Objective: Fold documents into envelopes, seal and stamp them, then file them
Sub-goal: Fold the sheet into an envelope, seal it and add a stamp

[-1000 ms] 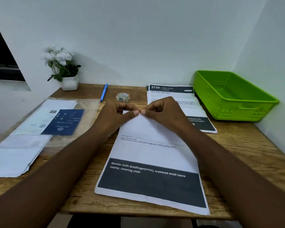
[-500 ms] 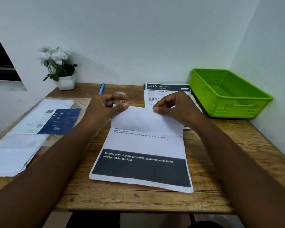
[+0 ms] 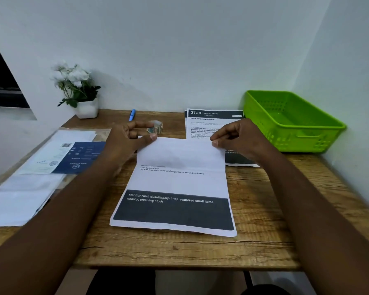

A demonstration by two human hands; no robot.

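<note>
White walls corner a wooden bench [image 3: 264, 209] where the printed document [image 3: 175, 184] lies central, its top third folded down toward the person. Left hand [image 3: 126, 141] and right hand [image 3: 241, 139] each keep a pinching grip on a far corner, likely to square the fold. Envelopes [image 3: 19, 199] wait left; green basket [image 3: 290, 120], probably for filing, sits right.
</note>
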